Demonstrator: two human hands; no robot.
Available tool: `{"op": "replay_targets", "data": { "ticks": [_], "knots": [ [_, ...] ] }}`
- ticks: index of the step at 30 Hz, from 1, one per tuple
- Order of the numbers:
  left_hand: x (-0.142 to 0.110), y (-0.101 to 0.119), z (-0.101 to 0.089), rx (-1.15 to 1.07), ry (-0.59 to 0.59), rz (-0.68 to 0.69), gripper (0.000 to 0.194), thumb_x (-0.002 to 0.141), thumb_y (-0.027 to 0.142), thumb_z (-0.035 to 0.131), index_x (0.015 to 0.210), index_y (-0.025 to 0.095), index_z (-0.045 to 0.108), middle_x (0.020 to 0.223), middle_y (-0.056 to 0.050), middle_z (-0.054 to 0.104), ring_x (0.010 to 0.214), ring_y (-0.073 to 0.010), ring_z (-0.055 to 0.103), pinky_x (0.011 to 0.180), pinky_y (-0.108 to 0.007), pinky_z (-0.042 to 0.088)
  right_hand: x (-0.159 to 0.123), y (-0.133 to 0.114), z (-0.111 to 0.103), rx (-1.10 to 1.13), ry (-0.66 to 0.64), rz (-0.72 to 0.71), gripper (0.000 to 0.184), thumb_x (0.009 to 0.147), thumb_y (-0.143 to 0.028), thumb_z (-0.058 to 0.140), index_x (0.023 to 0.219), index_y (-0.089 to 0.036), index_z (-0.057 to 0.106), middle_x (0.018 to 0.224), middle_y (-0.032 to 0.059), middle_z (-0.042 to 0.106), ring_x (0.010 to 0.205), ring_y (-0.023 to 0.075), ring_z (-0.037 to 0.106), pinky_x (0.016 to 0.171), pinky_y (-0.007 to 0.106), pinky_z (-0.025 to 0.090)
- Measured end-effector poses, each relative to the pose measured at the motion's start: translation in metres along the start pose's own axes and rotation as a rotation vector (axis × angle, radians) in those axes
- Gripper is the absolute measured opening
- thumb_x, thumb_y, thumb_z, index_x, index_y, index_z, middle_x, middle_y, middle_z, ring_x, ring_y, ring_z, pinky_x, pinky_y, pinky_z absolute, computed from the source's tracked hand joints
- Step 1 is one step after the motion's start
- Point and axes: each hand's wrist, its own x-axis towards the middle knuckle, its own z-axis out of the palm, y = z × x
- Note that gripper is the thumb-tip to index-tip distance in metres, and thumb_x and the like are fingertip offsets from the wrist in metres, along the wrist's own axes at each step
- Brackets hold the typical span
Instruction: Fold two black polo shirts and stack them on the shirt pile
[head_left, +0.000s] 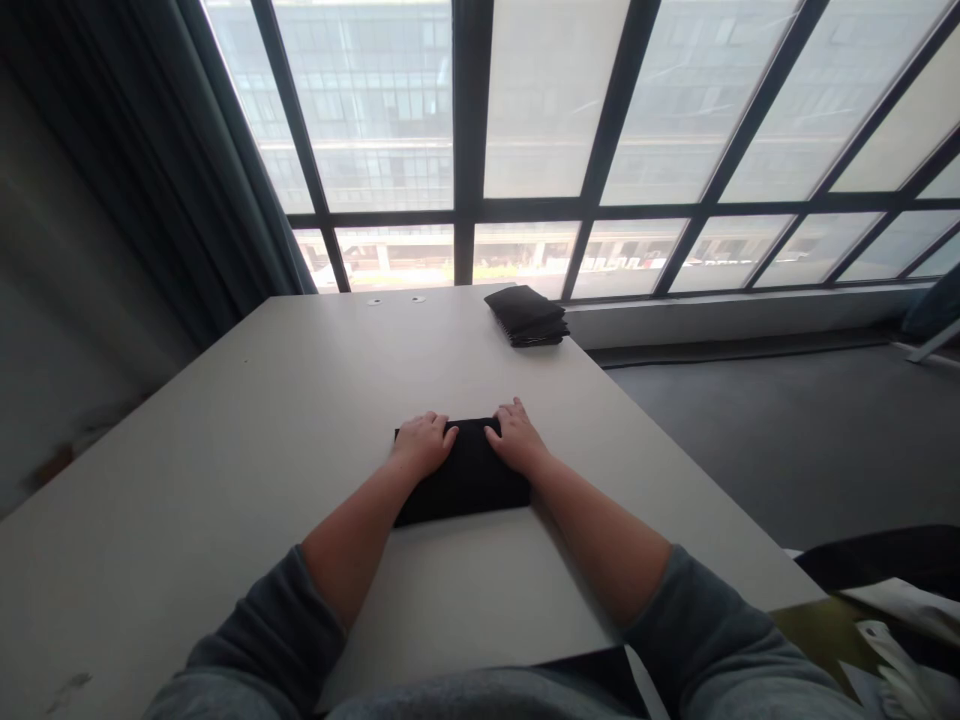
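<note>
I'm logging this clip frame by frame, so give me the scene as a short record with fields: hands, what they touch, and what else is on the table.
left hand: left hand lies flat on the left part of the folded black cloth
right hand: right hand lies flat on its right part
cloth: folded into a rectangle, lying on the table
elsewhere on table: stack of folded black cloths at the far edge, apart from the hands
background: large window behind the table
</note>
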Motion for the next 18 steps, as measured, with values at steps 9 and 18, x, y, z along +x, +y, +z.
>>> {"op": "replay_targets", "data": {
  "ticks": [9,18],
  "knots": [
    [-0.005,-0.027,-0.003,-0.133,0.003,0.036,0.034,0.106,0.046,0.049,0.124,0.023,0.065,0.125,-0.008,0.071,0.116,-0.0249,0.068,0.100,-0.033,0.049,-0.008,-0.005,-0.014,0.640,0.004,0.097,0.033,0.089,-0.048,0.062,0.111,-0.023,0.056,0.095,0.0021,0.066,0.086,0.0204,0.063,0.084,0.036,0.055],
    [-0.008,-0.029,-0.004,-0.155,0.007,-0.045,0.035,0.109,0.046,0.039,0.121,0.022,0.062,0.110,-0.010,0.076,0.101,-0.0276,0.073,0.087,-0.035,0.051,-0.019,-0.003,-0.052,1.188,-0.464,0.120,0.097,0.084,-0.041,0.079,0.165,-0.034,0.028,0.129,0.0065,0.071,0.110,0.0242,0.072,0.099,0.043,0.059]
  ]
}}
